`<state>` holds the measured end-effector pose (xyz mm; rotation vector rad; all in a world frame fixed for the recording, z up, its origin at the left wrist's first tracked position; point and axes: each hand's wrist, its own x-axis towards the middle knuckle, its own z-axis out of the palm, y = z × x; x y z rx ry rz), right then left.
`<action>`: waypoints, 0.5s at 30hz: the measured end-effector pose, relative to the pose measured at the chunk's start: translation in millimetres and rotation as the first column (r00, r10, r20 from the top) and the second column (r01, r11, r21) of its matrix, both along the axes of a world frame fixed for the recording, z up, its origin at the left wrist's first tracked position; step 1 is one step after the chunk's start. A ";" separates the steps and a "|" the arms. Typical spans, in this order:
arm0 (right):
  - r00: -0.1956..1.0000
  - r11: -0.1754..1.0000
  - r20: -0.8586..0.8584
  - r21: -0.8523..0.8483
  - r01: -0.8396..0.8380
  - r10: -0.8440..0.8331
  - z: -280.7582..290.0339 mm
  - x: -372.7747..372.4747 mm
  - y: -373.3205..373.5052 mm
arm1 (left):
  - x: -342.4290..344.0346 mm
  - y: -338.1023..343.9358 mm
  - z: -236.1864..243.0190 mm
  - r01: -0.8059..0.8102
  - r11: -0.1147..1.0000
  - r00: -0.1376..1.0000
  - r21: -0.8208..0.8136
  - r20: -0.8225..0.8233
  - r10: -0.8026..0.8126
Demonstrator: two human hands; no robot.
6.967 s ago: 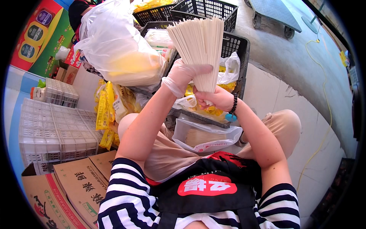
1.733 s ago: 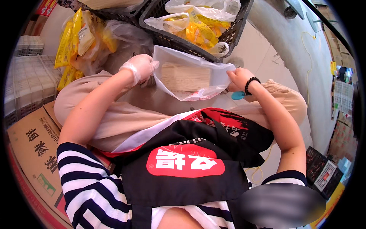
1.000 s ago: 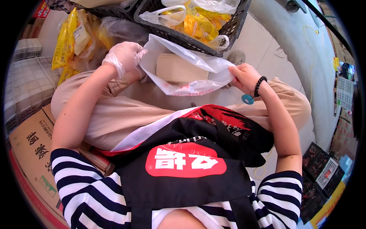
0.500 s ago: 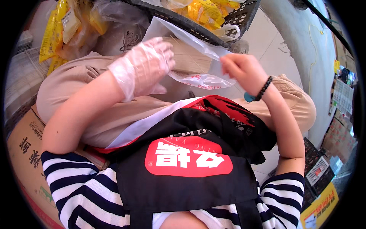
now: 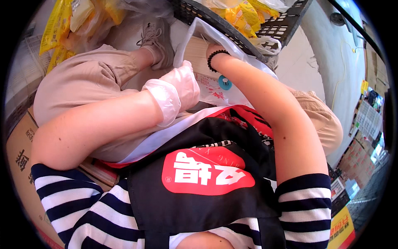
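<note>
A white translucent plastic bag [image 5: 215, 90] with red print lies open between my legs. Inside it shows a bundle of thin pale wooden sticks [image 5: 196, 52]. My left hand [image 5: 180, 85], in a clear plastic glove, is closed at the bag's near left edge, and its curled fingers seem to grip the plastic. My bare right hand [image 5: 213, 50], with a black beaded bracelet [image 5: 212, 62] and a teal disc at the wrist, reaches into the bag over the sticks. Its fingers are hidden behind the wrist and the bag.
A black plastic crate [image 5: 286, 29] holding yellow packets [image 5: 244, 18] stands just beyond the bag. More yellow packets [image 5: 56, 31] in clear plastic are at far left. A cardboard box [image 5: 20, 145] sits by my left side. My shoe [image 5: 159, 45] is left of the bag.
My right hand has moved left and forward from the bag's right edge into the bag. My left hand has come down slightly and its fingers have curled closed.
</note>
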<state>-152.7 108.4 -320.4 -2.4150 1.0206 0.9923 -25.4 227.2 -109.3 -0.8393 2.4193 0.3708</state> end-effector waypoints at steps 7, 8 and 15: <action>0.993 0.996 0.094 -0.036 0.078 -0.075 6.8 10.0 6.9 | 12.3 13.7 2.4 -0.122 0.992 0.991 -0.019 -0.060 0.121; 0.990 0.994 0.104 -0.040 0.103 -0.098 7.1 6.1 6.3 | 12.2 10.1 0.4 -0.120 0.993 0.989 0.002 -0.082 0.119; 0.991 1.000 0.132 0.012 0.002 -0.004 57.6 15.7 16.3 | 9.7 8.3 0.9 -0.140 0.989 0.988 -0.034 -0.070 0.138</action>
